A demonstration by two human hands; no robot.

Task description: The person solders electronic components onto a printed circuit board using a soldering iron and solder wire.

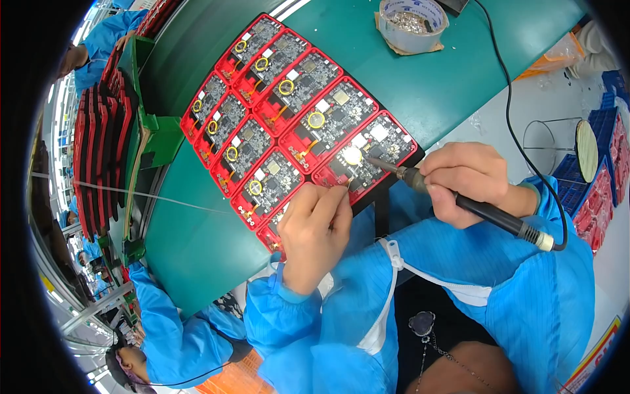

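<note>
A red tray holding several dark circuit boards lies tilted on the green table. My right hand grips a black soldering iron, its tip touching the nearest right board beside a bright round metal part. My left hand rests on the tray's near edge, fingers pinched on a thin solder wire that points at the same board. Both arms wear blue sleeves. The iron's black cable runs up across the table.
A white roll of tape holding small metal bits sits at the table's far edge. Stacked red trays stand in a green rack at left. Blue crates and a wire stand are at right. Other people in blue coats work at left.
</note>
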